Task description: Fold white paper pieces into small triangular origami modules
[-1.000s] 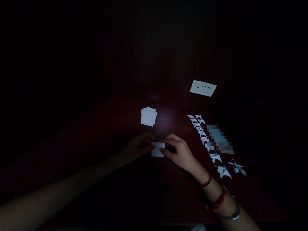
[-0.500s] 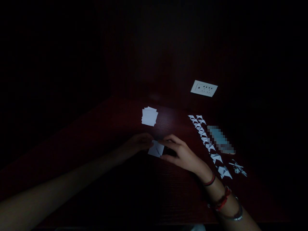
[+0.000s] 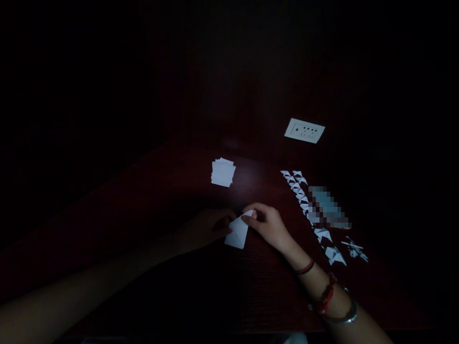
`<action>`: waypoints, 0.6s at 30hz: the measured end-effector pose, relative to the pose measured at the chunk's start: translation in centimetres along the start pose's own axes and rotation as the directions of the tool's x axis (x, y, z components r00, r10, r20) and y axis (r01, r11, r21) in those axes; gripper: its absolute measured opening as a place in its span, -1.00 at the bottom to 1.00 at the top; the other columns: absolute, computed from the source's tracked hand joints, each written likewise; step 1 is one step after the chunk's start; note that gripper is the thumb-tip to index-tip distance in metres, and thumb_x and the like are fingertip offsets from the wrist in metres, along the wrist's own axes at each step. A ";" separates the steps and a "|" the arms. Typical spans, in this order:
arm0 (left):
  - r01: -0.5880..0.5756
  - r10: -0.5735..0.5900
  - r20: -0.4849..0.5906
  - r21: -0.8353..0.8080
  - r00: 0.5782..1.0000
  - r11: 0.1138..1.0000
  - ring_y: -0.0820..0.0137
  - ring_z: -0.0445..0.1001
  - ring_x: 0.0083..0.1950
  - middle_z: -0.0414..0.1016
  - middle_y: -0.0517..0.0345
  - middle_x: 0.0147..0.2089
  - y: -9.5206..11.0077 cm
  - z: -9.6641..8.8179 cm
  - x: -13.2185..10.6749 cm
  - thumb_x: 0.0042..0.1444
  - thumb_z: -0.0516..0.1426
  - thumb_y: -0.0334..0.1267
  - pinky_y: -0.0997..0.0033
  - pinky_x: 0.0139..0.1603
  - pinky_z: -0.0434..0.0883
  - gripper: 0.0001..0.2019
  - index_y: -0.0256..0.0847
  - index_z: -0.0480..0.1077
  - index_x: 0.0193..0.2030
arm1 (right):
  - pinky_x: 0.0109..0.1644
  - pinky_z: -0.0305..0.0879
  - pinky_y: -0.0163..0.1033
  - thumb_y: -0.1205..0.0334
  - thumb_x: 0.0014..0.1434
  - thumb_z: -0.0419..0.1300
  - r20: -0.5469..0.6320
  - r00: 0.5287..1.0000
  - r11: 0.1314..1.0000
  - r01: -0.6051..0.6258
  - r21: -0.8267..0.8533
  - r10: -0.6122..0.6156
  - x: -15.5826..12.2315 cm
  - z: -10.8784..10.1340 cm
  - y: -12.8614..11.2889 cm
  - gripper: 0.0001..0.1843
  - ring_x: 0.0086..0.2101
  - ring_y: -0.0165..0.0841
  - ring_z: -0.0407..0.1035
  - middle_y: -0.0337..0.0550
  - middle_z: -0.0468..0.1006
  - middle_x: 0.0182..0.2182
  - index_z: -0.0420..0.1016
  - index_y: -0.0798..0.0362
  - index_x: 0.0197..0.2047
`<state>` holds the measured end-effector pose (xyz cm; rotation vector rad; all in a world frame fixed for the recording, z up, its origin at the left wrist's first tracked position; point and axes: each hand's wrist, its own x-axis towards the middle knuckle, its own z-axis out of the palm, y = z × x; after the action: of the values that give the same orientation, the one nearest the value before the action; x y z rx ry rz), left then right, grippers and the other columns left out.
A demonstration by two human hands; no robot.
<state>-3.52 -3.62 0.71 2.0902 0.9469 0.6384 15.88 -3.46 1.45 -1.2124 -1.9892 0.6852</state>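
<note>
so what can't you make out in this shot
- Pixelated patch, head view: blurred over, so the thing under it is unknown.
- Left hand, head view: too dark to see its grip on the paper piece.
- Wall plate, head view: markings too small to read.
- Beyond the table, head view: all lost in darkness.

Dim room, dark reddish wooden table (image 3: 258, 291), white wall socket (image 3: 304, 130) behind.

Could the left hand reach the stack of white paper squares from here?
Probably yes: the stack lies just beyond the left hand, only bare table between, though it touches the paper piece.
</note>
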 end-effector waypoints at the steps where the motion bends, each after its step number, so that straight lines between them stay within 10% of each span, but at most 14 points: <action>1: -0.005 0.006 -0.017 0.061 1.000 0.998 0.42 0.36 -0.33 0.37 0.22 -0.33 -0.1 0.2 0.0 0.06 0.04 -0.27 0.47 -0.33 0.25 -0.81 -0.14 0.30 -0.15 | -0.40 0.17 -0.34 0.28 -0.02 0.16 -0.048 0.999 0.999 0.019 -0.026 -0.021 0.0 0.0 0.1 -0.80 -0.48 -0.45 0.21 -0.26 0.32 -0.50 0.40 0.09 -0.26; 5: 0.022 0.018 -0.146 0.273 0.989 0.962 0.34 0.32 -0.20 0.35 0.16 -0.21 -1.1 1.1 0.0 0.02 0.10 -0.25 0.36 -0.17 0.24 -0.74 -0.15 0.27 -0.10 | -0.29 0.18 -0.30 0.40 -0.11 0.20 -0.149 0.974 0.973 0.144 -0.178 -0.171 0.1 -0.4 0.3 -0.71 -0.34 -0.38 0.22 -0.18 0.32 -0.34 0.33 0.06 -0.24; 12: -0.040 0.111 -0.156 0.398 0.982 0.917 0.33 0.26 -0.15 0.24 0.13 -0.16 -1.2 1.3 -0.2 0.04 0.10 -0.27 0.36 -0.14 0.23 -0.88 -0.19 0.33 -0.25 | -0.30 0.18 -0.34 0.43 0.08 0.04 0.157 0.959 0.928 0.270 -0.257 -0.236 0.2 -0.4 1.5 -0.83 -0.39 -0.43 0.28 -0.16 0.40 -0.42 0.44 0.11 -0.38; 18: -0.030 0.107 -0.161 0.420 0.981 0.907 0.30 0.25 -0.12 0.23 0.12 -0.15 -1.3 1.3 -0.1 0.03 0.10 -0.24 0.32 -0.10 0.21 -0.86 -0.18 0.35 -0.25 | -0.28 0.22 -0.32 0.27 0.10 0.09 0.197 0.958 0.936 0.253 -0.246 -0.207 0.0 -0.1 1.2 -0.80 -0.37 -0.41 0.30 -0.13 0.41 -0.40 0.49 0.12 -0.25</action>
<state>-3.29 -3.66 -1.14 2.4825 1.2007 0.7207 16.56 -2.92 0.65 -1.0740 -2.3820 0.4191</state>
